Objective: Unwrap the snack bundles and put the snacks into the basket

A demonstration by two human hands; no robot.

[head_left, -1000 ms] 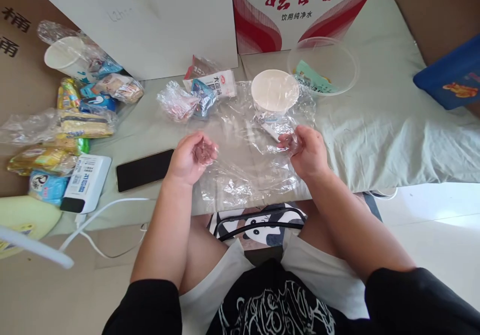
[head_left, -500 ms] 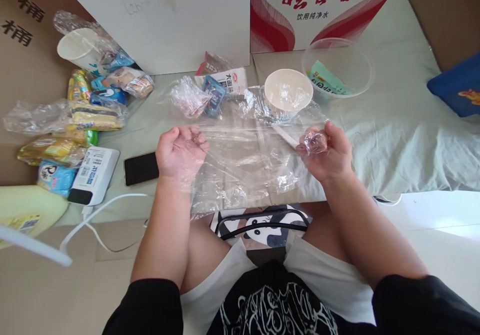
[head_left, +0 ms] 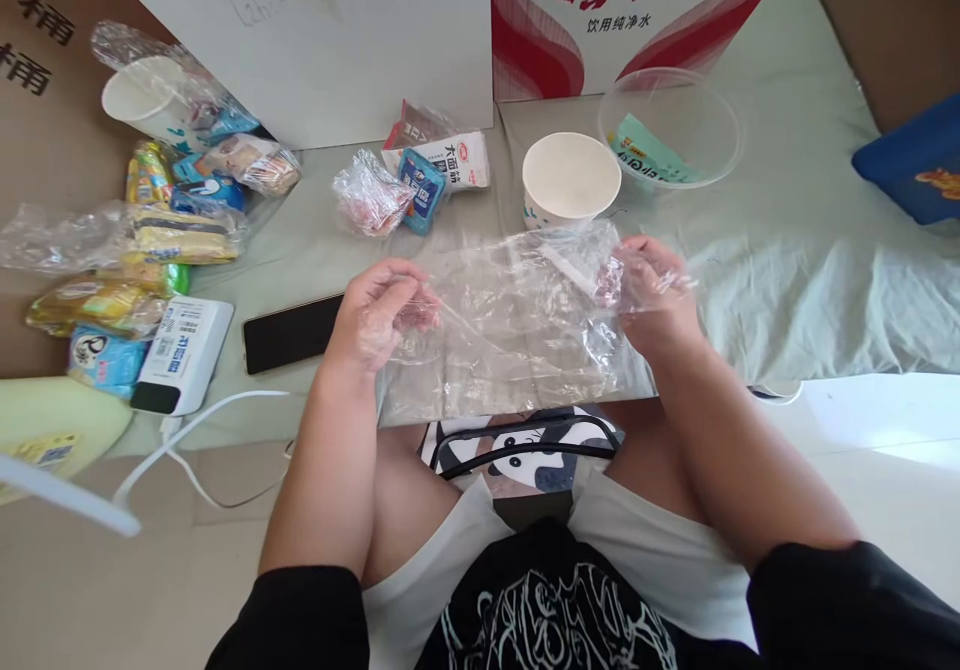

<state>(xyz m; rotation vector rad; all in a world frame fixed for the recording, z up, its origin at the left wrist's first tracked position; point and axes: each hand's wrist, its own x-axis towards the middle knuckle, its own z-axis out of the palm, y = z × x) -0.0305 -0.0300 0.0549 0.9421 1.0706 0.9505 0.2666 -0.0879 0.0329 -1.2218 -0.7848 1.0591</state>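
Observation:
A sheet of clear, crinkled plastic film (head_left: 517,325) stretches between my two hands above the cloth-covered surface. My left hand (head_left: 390,310) has its thumb and fingers closed on the film's left side. At the other side, my right hand (head_left: 649,285) grips a bunched part, and some film lies over its fingers. Seen through the film, close to the right hand, is a white strip (head_left: 571,265); its kind I cannot make out. Just beyond the film stands a white paper bowl (head_left: 571,180). A clear plastic bowl (head_left: 731,155) behind it contains a green packet (head_left: 649,150).
Small snack packets (head_left: 424,185) lie beyond the film. At left are a dark phone (head_left: 289,335), a white power bank (head_left: 184,355) with a cable, wrapped snacks (head_left: 184,235) and a paper cup (head_left: 150,95). A white-and-red box (head_left: 540,40) stands at the back.
Both hands have turned from palms up to fingers closing inward on the film. The left hand has moved slightly right. The film has come nearer, off the paper bowl and the snack packets.

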